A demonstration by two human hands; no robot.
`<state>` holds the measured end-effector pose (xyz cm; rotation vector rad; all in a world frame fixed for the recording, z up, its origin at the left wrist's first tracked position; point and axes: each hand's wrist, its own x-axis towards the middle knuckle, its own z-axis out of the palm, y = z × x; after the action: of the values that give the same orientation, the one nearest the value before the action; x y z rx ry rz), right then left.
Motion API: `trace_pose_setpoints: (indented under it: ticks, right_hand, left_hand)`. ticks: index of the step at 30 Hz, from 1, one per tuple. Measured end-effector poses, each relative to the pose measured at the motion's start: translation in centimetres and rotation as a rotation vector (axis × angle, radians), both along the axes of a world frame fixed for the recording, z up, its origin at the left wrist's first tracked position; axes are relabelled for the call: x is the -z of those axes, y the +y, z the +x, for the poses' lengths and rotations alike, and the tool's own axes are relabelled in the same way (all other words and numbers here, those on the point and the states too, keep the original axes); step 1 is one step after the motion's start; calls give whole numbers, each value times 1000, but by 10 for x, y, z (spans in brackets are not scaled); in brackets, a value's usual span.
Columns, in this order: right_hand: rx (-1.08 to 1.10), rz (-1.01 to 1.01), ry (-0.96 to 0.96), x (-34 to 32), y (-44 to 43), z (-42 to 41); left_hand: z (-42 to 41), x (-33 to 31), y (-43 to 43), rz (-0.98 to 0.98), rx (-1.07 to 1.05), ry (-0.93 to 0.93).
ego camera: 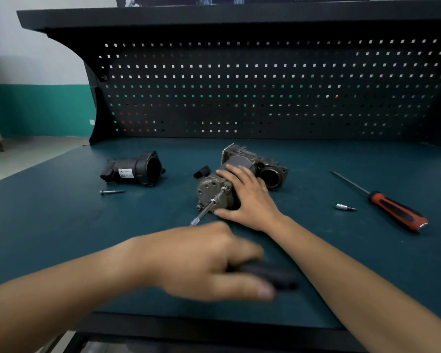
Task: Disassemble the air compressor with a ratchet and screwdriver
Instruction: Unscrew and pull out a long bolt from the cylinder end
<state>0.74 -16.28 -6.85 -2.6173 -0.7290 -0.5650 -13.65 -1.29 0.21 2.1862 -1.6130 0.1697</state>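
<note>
Air compressor (211,192) lay mid-mat, well back from the bench's front edge. Right hand (247,197) pressed on it, fingers laid over the top, thumb spread. Left hand (201,258) gripped the ratchet (273,277) by its dark handle (blurred) near that edge, its extension meeting the compressor's end face. Open green mat (61,225) front left. Black housing (135,170) and bolt (111,192) lay left; bit socket (341,207) and screwdriver (392,207) right. Pegboard (239,85) stood behind.

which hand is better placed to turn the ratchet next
Left. The left hand grips the ratchet by its dark handle, with the extension seated on a bolt of the compressor. The right hand rests on the compressor, bracing it.
</note>
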Motion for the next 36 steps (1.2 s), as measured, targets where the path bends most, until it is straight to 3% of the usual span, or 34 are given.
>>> trace_pose_setpoints:
  ticks: [1, 4, 8, 11, 13, 15, 20, 22, 24, 25, 27, 29, 30, 34, 36]
  right_hand:
    - [5, 10, 7, 0, 1, 1]
    - [-1, 41, 17, 2, 1, 2]
    - [-8, 41, 29, 0, 1, -1]
    - [-2, 32, 36, -2, 2, -3]
    - [0, 29, 40, -2, 2, -4]
    - [3, 22, 50, -2, 3, -4]
    - [17, 10, 37, -4, 2, -6]
    - [17, -7, 71, -7, 0, -8]
    - [-4, -14, 114, -11, -1, -14]
    - [-10, 19, 129, -13, -1, -18]
    - [20, 220, 70, -16, 1, -29]
    - [82, 554, -15, -17, 11, -45]
    - [106, 740, 65, -17, 17, -52]
    - [-65, 1317, 898, -20, 36, -66]
    - [-205, 1505, 1123, -22, 35, -65]
  left_hand:
    - [0, -4, 0, -173, -32, 147]
    - [8, -15, 7, -1002, -276, 733]
    - [33, -6, 45, -1862, -308, 1011]
    - [39, 13, 57, -2256, -192, 1212]
    - [39, 17, 54, -2258, -162, 1212]
    - [35, 13, 47, -2076, -244, 1117]
    - [11, 1, 19, -1258, -214, 743]
    - [6, 3, 12, -844, -172, 421]
    - [5, 8, 8, -617, -176, 243]
    - [4, 8, 7, -628, -192, 227]
    - [1, 5, 8, -834, -202, 341]
    - [4, 3, 12, -1080, -212, 604]
    - [5, 2, 13, -1174, -206, 687]
    - [8, -2, 17, -1413, -213, 801]
    - [7, -3, 18, -1481, -227, 808]
